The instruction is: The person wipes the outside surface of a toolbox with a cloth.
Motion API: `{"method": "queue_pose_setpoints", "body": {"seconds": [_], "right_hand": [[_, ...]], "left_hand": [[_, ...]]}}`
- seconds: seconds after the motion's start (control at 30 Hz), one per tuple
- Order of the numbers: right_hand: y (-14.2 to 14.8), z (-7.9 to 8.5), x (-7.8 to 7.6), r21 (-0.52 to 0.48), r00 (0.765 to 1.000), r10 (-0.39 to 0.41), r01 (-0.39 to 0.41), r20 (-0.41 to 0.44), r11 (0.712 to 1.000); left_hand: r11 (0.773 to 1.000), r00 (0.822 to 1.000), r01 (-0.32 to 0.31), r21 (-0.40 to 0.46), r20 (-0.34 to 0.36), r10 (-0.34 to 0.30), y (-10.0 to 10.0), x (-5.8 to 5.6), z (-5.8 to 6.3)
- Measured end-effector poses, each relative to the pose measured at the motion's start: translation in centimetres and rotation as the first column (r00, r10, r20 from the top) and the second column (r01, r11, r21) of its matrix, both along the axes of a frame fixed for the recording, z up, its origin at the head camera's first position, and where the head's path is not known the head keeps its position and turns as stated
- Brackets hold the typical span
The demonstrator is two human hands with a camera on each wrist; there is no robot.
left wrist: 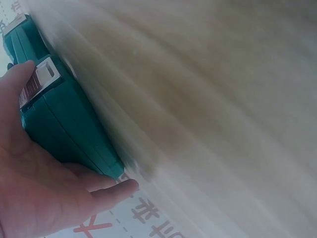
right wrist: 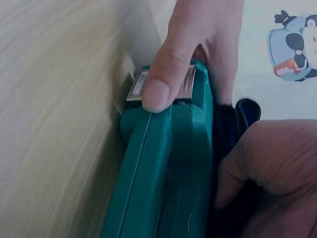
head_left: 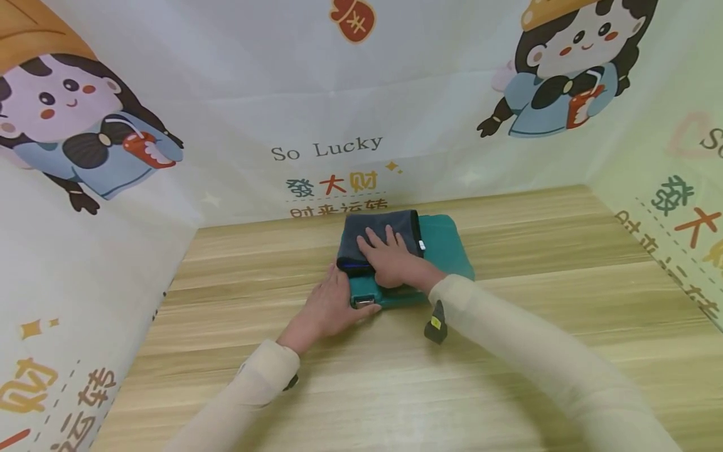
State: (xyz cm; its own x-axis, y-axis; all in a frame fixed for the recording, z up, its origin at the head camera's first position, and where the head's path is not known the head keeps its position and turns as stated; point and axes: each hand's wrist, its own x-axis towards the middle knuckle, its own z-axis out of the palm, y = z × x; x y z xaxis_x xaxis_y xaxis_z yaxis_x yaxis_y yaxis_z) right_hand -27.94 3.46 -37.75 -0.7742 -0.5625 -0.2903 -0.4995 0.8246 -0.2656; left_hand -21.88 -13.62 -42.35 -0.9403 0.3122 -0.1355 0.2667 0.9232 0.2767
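Note:
A teal-green hard plastic case [head_left: 446,238] with metal latches lies flat on the wooden table. On its left part rests a folded dark grey cloth [head_left: 381,226] with black edging and a small white tag. My right hand [head_left: 395,257] presses on this cloth with its fingers spread. The left hand [head_left: 327,304] holds the case's near left corner. In the left wrist view, that thumb touches a latch [left wrist: 47,74] while the fingers lie along the case's end. The right wrist view shows the same thumb over the latch [right wrist: 185,85], beside the cloth's folded edge [right wrist: 247,111].
The wooden table [head_left: 361,389] runs back to a printed cloth backdrop [head_left: 237,113] with cartoon figures and lettering. More backdrop stands at both sides. A dark device with a yellow label [head_left: 435,323] hangs under the right wrist.

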Motion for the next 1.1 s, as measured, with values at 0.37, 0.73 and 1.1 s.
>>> {"method": "queue_pose_setpoints", "body": {"seconds": [0.37, 0.73, 1.1], "right_hand": [[1.0, -0.6, 0.1, -0.067, 0.982, 0.173, -0.178, -0.072, 0.982], [1.6, -1.1, 2.3, -0.083, 0.951, 0.275, -0.288, -0.139, 0.954], [3.5, -1.5, 3.4, -0.124, 0.906, 0.383, -0.407, -0.179, 0.905]], "left_hand": [[1.0, 0.999, 0.023, 0.013, -0.03, -0.022, 0.0, -0.1, -0.1], [0.99, 0.999, -0.004, 0.141, -0.038, 0.01, -0.4, 0.4, -0.3], [0.996, 0.998, 0.029, 0.082, -0.054, -0.025, -0.7, 0.2, -0.1]]}}
